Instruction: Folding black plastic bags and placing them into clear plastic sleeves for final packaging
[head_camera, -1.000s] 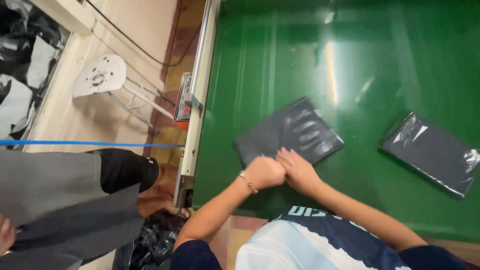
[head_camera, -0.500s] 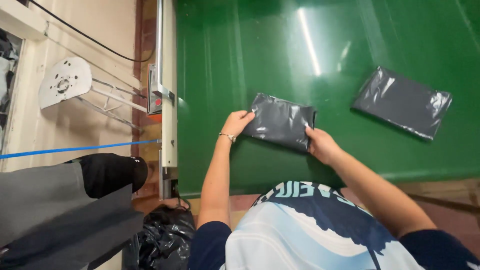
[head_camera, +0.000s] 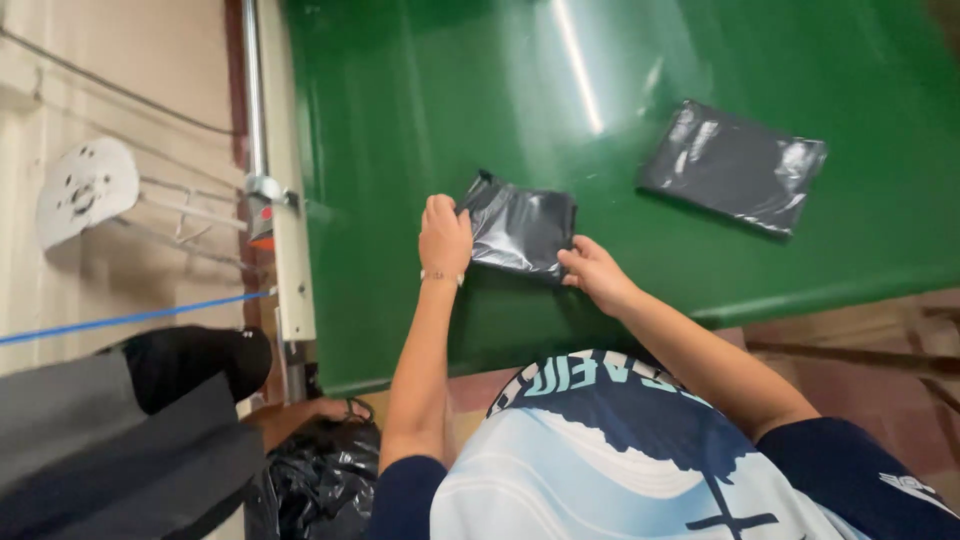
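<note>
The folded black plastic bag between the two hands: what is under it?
The folded black plastic bag lies on the green table. The left hand and right hand grip its edges. Whether anything is inside the bag is hidden.

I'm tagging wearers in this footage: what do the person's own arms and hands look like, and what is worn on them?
Both forearms are bare. The left hand has a thin beaded bracelet at the wrist; the right hand wears nothing visible. Short dark navy sleeves cover the upper arms.
</note>
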